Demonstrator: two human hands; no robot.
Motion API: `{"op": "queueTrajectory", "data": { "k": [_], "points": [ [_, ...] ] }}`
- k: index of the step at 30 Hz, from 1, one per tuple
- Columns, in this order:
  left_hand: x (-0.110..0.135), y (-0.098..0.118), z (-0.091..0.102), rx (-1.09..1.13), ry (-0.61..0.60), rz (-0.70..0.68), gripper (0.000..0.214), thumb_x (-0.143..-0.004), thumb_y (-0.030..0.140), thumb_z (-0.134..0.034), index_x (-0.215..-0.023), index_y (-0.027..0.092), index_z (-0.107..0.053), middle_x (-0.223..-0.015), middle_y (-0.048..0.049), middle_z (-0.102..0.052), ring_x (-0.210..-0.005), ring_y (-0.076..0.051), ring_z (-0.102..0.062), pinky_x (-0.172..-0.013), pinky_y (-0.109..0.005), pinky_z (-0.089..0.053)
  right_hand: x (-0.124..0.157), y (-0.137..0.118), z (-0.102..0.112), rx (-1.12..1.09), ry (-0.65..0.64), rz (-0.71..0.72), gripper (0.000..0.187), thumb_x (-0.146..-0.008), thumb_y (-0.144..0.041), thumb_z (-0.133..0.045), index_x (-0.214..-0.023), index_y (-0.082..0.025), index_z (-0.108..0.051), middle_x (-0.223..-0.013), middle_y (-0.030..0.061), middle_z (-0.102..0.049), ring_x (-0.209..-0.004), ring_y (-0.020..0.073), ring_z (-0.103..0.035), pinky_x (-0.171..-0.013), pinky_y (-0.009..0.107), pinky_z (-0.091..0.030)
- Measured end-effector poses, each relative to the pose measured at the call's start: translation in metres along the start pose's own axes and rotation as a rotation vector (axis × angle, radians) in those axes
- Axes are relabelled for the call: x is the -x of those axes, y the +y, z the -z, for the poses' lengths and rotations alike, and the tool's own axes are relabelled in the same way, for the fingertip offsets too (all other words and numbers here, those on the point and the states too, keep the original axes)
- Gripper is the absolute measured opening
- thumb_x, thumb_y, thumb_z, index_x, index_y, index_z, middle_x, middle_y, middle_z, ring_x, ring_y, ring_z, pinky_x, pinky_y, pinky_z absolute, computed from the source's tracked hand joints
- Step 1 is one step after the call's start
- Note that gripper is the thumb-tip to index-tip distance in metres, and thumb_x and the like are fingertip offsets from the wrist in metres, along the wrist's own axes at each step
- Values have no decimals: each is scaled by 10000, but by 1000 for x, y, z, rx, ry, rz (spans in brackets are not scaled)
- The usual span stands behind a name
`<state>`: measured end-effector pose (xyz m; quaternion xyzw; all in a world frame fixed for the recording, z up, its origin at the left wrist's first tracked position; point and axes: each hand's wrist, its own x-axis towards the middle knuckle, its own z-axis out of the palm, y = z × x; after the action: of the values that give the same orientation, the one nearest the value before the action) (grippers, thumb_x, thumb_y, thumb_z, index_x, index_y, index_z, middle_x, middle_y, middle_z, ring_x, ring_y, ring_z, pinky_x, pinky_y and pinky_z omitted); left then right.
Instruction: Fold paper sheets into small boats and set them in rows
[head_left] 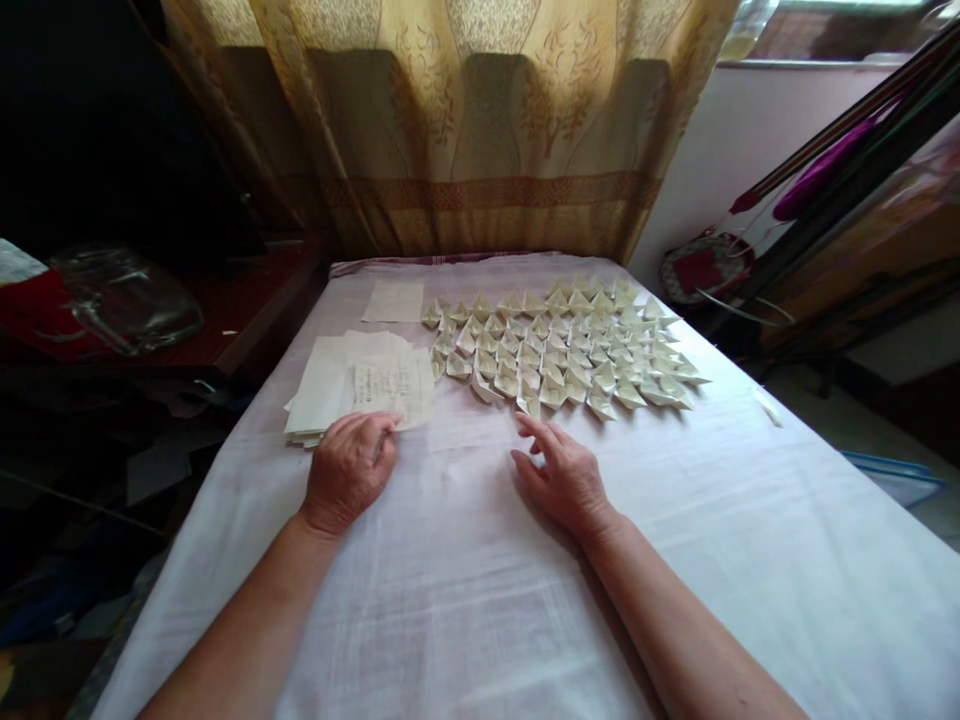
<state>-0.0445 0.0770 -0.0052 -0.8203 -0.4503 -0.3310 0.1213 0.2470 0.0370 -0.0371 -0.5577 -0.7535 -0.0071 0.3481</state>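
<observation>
My left hand [351, 470] rests at the front edge of a stack of pale paper sheets [322, 375], its fingers loosely curled and its thumb a little apart. Nothing shows in the gap between thumb and forefinger. A sheet with dark writing [386, 385] lies on that stack. With fingers spread, my right hand [562, 470] lies on the cloth, and its fingertips come close to the nearest of the folded paper boats [529, 400]. Several rows of these boats cover the far right of the table. Between my hands is a faint, pale square patch [472, 430], perhaps a thin sheet.
A white cloth [420, 620] covers the table. One loose sheet [394, 301] lies behind the stack. At left, a glass jar [127, 300] stands on a dark red cabinet [247, 300]. A patterned curtain [480, 130] hangs behind. A small white scrap [766, 407] is near the right edge.
</observation>
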Motion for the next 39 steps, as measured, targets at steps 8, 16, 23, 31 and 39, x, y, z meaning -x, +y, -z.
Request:
{"op": "queueTrajectory", "data": {
  "k": [8, 16, 23, 31, 39],
  "points": [
    [6, 47, -2, 166, -176, -270, 138, -929, 169, -502, -911, 197, -636, -768, -30, -744, -670, -187, -690, -659, -307, -527, -2, -34, 1, 26, -118, 311, 461, -845, -246, -648, -1303, -234, -600, -1423, 164, -528, -1266, 322, -518, -965, 481, -467],
    [8, 36, 7, 430, -257, -182, 351, -905, 327, -630, -1235, 210, -606, -1003, -62, -770, -846, -200, -727, -769, -312, -549, -6, -28, 10, -285, -228, 228, 194, -942, -175, -472, -935, -205, -664, -951, 63, -747, -934, 186, -682, -903, 338, -485],
    [2, 27, 13, 614, -599, 8, 212, -926, 320, -557, -871, 210, -730, -881, -32, -757, -853, -187, -706, -811, -274, -527, -6, -27, 19, -336, -264, 49, 189, -931, -252, -482, -840, -192, -636, -747, 45, -686, -708, 161, -630, -683, 251, -465],
    [0, 24, 20, 736, -814, 240, 307, -879, 413, -602, -1071, 218, -742, -995, -23, -753, -974, -233, -687, -864, -284, -521, -7, -42, 3, -529, -227, -191, 210, -908, -340, -520, -755, -202, -563, -596, -41, -546, -541, 101, -505, -535, 189, -376],
    [17, 26, -14, 526, -286, 424, 582, -889, 338, -569, -1444, 215, -446, -1456, -126, -519, -1087, -222, -666, -905, -358, -559, -37, -42, -22, 77, -264, -201, 185, -939, -294, -520, -814, -202, -619, -668, 16, -689, -581, 143, -604, -542, 235, -295]
  ]
}}
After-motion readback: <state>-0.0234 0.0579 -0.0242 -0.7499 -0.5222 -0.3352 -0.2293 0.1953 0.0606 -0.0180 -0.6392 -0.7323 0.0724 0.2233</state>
